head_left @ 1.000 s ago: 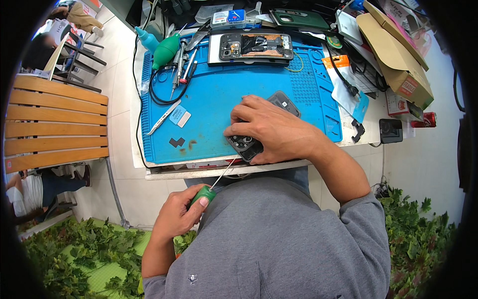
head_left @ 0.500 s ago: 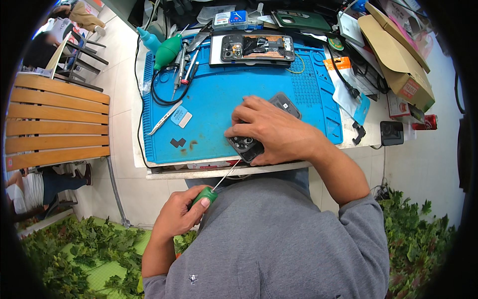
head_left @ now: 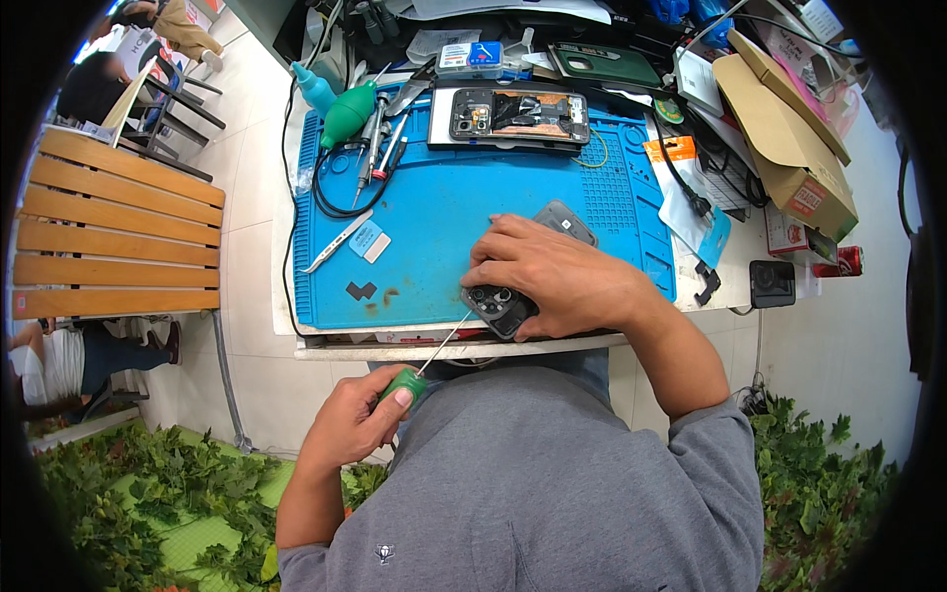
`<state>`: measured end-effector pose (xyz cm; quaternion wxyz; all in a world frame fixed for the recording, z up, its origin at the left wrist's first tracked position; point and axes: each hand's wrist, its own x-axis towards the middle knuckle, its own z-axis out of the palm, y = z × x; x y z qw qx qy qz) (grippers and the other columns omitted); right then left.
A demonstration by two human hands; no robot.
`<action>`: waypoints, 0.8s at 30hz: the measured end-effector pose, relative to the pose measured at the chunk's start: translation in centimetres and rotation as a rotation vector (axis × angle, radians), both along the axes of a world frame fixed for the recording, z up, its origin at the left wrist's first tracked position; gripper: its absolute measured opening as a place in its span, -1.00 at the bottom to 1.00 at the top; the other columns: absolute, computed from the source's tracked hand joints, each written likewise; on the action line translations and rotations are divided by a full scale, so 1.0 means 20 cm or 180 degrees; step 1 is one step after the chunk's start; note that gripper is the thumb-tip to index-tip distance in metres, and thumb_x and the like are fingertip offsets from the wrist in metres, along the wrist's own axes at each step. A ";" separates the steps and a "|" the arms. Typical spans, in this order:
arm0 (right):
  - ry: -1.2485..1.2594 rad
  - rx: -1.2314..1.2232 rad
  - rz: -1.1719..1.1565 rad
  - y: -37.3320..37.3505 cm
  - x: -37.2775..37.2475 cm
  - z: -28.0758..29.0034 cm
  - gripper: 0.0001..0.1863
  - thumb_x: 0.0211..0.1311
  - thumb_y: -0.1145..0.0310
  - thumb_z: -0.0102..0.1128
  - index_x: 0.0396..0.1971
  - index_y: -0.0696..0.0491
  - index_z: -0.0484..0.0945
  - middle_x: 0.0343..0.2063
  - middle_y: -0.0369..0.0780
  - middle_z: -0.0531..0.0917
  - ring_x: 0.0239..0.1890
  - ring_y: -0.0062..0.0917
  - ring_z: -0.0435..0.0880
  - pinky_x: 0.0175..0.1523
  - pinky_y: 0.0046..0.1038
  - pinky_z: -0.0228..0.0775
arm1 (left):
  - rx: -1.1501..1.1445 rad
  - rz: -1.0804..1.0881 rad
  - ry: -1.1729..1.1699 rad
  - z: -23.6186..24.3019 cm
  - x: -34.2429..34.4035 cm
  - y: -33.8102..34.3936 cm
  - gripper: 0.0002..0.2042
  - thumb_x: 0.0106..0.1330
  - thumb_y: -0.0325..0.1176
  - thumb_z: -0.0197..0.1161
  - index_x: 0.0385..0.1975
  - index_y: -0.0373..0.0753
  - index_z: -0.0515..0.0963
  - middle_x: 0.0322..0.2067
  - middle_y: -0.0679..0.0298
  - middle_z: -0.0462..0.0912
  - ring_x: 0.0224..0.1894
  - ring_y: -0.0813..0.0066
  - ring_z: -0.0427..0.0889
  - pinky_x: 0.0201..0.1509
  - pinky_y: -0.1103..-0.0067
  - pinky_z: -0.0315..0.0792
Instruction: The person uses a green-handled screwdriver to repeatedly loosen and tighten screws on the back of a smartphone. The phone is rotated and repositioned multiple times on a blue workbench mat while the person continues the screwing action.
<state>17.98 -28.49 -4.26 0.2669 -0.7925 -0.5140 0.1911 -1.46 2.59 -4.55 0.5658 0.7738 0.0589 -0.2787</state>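
In my left hand (head_left: 355,419), closed around its green handle, is a thin-shafted screwdriver-like tool (head_left: 405,381). Its shaft slants up to the right, and the tip meets the left edge of a dark smartphone (head_left: 509,314) beside its camera lenses. The exact contact is too small to make out. My right hand (head_left: 562,271) grips this phone across its middle, fingers over the far side and thumb towards me. The phone lies slantwise near the front edge of a blue work mat (head_left: 424,217), camera end closest to me. My palm hides much of its back.
Left on the mat are tweezers (head_left: 337,243), a blue-and-white card (head_left: 369,241), small black pieces (head_left: 361,291) and a green air blower (head_left: 348,115). An opened phone (head_left: 519,115) rests at the back. Rightward are a cable (head_left: 681,178), a cardboard box (head_left: 784,148) and a can (head_left: 838,262).
The whole view has shifted slightly. The tool's tip has moved along the phone's left edge, from near its bottom corner towards the lenses. Both hands keep their grips.
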 end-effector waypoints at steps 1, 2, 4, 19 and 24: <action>-0.0007 0.0000 -0.0001 0.00 0.00 0.00 -0.06 -0.22 0.37 0.89 0.34 0.02 0.72 0.27 -0.18 0.66 0.46 -0.15 0.52 0.67 -0.11 0.40 | -0.0002 -0.0007 0.0012 0.00 0.00 0.00 -0.60 0.79 -0.14 0.22 0.24 -0.39 0.72 -0.46 0.29 0.69 -0.60 0.65 0.56 -0.52 0.59 0.40; -0.0015 0.0000 -0.0003 0.00 0.00 0.00 -0.07 -0.22 0.37 0.89 0.33 0.02 0.73 0.26 -0.19 0.66 0.46 -0.16 0.52 0.66 -0.12 0.41 | -0.0003 -0.0013 0.0025 0.00 0.00 0.00 -0.60 0.79 -0.14 0.22 0.24 -0.39 0.72 -0.46 0.29 0.69 -0.60 0.65 0.57 -0.52 0.59 0.40; -0.0019 0.0018 0.0017 0.00 0.00 0.00 -0.07 -0.23 0.37 0.89 0.33 0.02 0.73 0.26 -0.19 0.66 0.45 -0.16 0.53 0.65 -0.12 0.42 | 0.0015 0.0001 0.0042 0.00 0.00 -0.01 -0.60 0.79 -0.13 0.22 0.23 -0.39 0.72 -0.46 0.29 0.69 -0.60 0.65 0.57 -0.52 0.58 0.40; 0.0015 0.0037 0.0077 -0.01 0.02 0.01 -0.06 -0.26 0.40 0.89 0.32 0.02 0.73 0.23 -0.22 0.68 0.38 -0.19 0.55 0.61 -0.15 0.45 | -0.0059 0.0268 0.0175 -0.01 0.02 0.01 -0.63 0.78 -0.23 0.25 0.32 -0.38 0.69 -0.48 0.33 0.68 -0.57 0.64 0.61 -0.47 0.56 0.47; 0.0032 0.0046 0.0082 -0.02 0.02 0.01 -0.04 -0.25 0.41 0.88 0.35 0.01 0.72 0.23 -0.21 0.68 0.37 -0.19 0.56 0.62 -0.14 0.43 | -0.0146 0.0354 0.0108 0.02 0.01 0.02 -0.64 0.78 -0.23 0.24 0.31 -0.37 0.69 -0.48 0.33 0.68 -0.57 0.64 0.61 -0.47 0.56 0.48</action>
